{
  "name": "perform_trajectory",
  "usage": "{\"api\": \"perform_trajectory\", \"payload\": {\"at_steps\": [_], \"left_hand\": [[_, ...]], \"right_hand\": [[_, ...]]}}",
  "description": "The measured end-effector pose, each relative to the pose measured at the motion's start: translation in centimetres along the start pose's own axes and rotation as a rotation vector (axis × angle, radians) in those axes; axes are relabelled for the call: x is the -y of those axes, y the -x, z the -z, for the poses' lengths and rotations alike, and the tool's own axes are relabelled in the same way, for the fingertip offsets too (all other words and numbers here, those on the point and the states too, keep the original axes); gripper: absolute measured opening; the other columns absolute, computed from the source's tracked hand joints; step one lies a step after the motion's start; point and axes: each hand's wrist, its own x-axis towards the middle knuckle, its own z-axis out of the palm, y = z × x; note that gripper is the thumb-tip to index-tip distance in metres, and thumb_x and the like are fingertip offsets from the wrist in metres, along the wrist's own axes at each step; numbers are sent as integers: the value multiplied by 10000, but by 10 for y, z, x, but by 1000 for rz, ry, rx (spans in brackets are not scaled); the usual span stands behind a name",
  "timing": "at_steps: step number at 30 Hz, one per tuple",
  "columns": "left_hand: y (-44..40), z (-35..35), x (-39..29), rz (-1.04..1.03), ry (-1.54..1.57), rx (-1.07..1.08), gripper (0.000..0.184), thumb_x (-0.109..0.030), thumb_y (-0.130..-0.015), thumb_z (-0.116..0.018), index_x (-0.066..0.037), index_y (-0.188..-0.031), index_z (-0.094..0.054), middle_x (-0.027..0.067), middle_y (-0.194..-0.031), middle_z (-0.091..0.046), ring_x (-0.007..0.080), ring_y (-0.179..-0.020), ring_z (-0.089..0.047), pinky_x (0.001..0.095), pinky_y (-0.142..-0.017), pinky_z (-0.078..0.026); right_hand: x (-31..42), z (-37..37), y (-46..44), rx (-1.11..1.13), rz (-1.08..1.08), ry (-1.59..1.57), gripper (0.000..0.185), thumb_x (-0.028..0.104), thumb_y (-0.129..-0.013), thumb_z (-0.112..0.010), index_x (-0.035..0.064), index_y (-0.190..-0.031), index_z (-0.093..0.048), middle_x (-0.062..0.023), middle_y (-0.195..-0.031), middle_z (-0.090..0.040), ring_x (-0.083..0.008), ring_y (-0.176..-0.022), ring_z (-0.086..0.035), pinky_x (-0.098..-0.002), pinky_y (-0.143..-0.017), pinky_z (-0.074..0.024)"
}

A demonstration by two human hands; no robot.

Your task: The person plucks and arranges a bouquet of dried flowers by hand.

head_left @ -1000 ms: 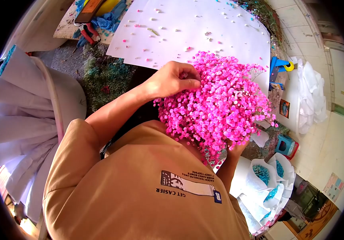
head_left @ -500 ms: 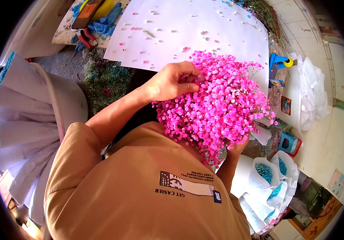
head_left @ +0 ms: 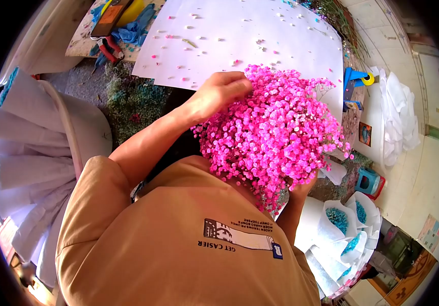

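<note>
A big bunch of small pink flowers (head_left: 280, 127) fills the space in front of my chest, over the near edge of white paper sheets (head_left: 260, 30). My left hand (head_left: 227, 87) is at the upper left edge of the blossoms, fingers curled together; whatever is between them is hidden. Under the lower right side of the bunch, my right hand (head_left: 302, 188) holds it from below, its fingers mostly covered by flowers. Loose pink and white blossoms and a green bit of stem (head_left: 190, 43) are scattered on the paper.
White-wrapped bundles stand in a large container (head_left: 87, 122) on the left. Red-handled pruners (head_left: 110, 48) and a blue glove (head_left: 134, 30) lie upper left. A blue tape dispenser (head_left: 353, 81) is on the right. Wrapped blue flowers (head_left: 337, 219) stand lower right, near a blue stool (head_left: 368, 181).
My left hand has drawn back slightly up and left from among the blossoms, and its fingers are curled more tightly. The bunch and my right hand have barely moved. The view has shifted slightly.
</note>
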Motion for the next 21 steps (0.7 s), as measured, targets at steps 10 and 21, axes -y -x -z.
{"api": "perform_trajectory", "payload": {"at_steps": [10,21], "left_hand": [[3,4,-1,-83,424,164,173,-205,-1010,-598,-49,-1004,-673,-29,-784,-580,36,-685,-497,211,-582,-367],[35,-23,-13,-321,-468,-85,187,-101,-863,-714,38,-985,-687,188,-885,-696,278,-781,-689,393,-728,-539]], "right_hand": [[-2,2,-2,16,7,-52,857,536,-805,-729,-52,-1388,-509,-223,-1331,-589,-367,-1231,-582,-473,-1072,-413],[8,-1,-4,19,-58,-130,847,436,-768,-819,-44,-1395,-512,-207,-1333,-595,-336,-1231,-588,-459,-1070,-424]]}}
